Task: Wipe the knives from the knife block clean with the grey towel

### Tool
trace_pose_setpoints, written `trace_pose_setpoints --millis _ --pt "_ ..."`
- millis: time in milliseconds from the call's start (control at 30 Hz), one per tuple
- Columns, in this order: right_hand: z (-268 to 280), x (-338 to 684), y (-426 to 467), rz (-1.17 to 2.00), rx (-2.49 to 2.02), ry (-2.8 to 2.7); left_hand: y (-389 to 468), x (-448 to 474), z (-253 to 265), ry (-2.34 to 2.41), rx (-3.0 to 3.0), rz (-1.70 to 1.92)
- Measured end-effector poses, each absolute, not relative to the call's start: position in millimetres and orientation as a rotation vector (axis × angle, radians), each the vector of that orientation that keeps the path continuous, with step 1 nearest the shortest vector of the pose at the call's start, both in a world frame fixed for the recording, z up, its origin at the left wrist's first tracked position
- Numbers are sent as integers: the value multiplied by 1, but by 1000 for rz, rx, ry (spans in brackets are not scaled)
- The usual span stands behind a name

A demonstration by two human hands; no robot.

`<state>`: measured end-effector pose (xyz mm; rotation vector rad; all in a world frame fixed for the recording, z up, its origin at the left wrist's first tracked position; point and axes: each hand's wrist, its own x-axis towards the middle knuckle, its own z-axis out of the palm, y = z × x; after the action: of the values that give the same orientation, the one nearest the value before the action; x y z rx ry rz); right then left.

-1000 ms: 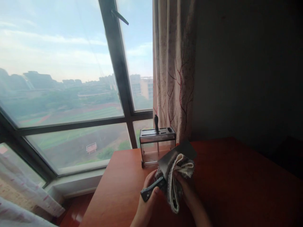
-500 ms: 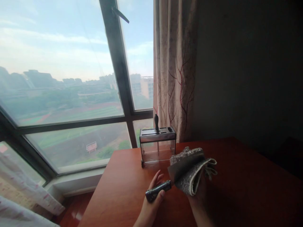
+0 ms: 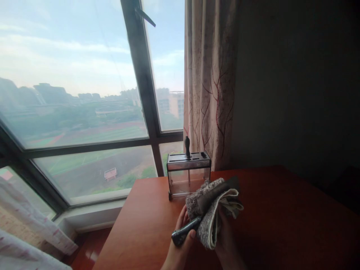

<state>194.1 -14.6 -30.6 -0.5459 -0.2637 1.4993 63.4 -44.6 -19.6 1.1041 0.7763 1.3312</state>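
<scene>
Compared with half a second ago, the cloth [image 3: 213, 210] sits closer to the handle end of the cleaver [image 3: 209, 200]: then it was folded over the outer part of the blade, out to the right; now it is bunched over most of the blade, and only a dark strip of steel shows between its folds. The blade also lies flatter and nearer the person. This indicates a wiping stroke travelling back along the blade, so the work is judged to be mid-wipe. The left hand [image 3: 180, 243] is curled tightly around the dark handle [image 3: 185, 232], thumb on top, holding the cleaver above the near part of the table [image 3: 281, 225], with the blade pointing away and to the right. The right hand [image 3: 227, 243] is mostly covered by the cloth; it appears to pinch the folded fabric around the blade, but its fingers cannot be seen clearly. A transparent knife block [image 3: 188, 174] with one dark handle upright in it stands at the far edge of the table, beside the curtain [image 3: 210, 82] and the window [image 3: 84, 93].
</scene>
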Motion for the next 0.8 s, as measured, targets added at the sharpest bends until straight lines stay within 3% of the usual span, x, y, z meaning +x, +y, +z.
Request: trace_pose_setpoints --millis 367,567,800 --pt "-18 263 14 1409 -624 -146 -46 44 -18 809 816 1226" --pt "-21 272 6 1213 -953 -487 -37 39 -8 713 677 1368" --pt "-17 277 -11 1213 -1095 -949 -29 23 19 967 936 1389"
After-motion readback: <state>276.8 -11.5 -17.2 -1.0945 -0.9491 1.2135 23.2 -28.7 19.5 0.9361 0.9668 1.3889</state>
